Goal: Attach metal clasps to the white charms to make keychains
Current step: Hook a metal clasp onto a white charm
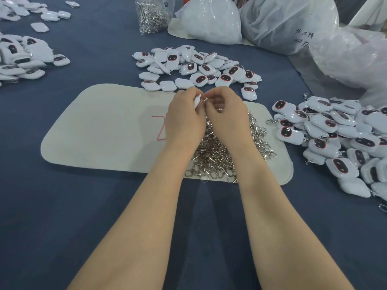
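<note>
**White charm pinched between two hands above the clasp heap**

White and glossy, a small rounded charm is sitting edge-up in the left hand, whose fingers are curling shut around it. The right hand is meeting it fingertip to fingertip, its fingers pressing together at the charm's top edge; whether a clasp is caught in that pinch is too small to tell. Both bare forearms are reaching forward side by side over the counter, which is wearing a dark blue cloth. Beneath the hands, a tangled pile of shiny metal clasps is lying on a pale, round-cornered mat bearing a red mark. Loose charms, smooth pillow shapes with dark red-rimmed ovals, are heaping just beyond the mat, and charms with clasps are piling up to the right. Crinkled translucent plastic bags are slumping at the far edge.
</note>
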`<state>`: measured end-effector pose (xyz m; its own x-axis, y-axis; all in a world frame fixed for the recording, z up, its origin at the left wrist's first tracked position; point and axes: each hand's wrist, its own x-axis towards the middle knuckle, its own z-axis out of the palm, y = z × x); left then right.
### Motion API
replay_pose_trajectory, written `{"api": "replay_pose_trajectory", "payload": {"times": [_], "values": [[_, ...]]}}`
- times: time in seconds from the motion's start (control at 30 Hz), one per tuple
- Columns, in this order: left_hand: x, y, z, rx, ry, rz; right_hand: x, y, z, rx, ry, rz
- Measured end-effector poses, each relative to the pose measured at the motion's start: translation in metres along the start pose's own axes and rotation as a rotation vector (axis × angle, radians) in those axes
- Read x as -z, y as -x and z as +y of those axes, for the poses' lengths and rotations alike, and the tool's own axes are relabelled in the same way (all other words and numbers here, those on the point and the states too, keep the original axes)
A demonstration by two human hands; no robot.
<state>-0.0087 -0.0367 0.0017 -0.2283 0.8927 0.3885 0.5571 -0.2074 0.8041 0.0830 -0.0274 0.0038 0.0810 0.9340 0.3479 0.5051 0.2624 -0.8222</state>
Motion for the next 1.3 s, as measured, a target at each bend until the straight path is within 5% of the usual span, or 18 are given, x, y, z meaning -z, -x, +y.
{"api": "replay_pose_trajectory", "payload": {"times": [0.33, 1.3], "values": [[0.0006, -0.0029, -0.0010, 0.151, 0.206, -0.009, 0.0036, -0.0016, -0.0042, -0.107, -0.134, 0.025], [-0.0003, -0.0039, -0.0017, 0.179, 0.208, -0.021, 0.0025, 0.0014, -0.0023, -0.041, -0.083, 0.053]]}}
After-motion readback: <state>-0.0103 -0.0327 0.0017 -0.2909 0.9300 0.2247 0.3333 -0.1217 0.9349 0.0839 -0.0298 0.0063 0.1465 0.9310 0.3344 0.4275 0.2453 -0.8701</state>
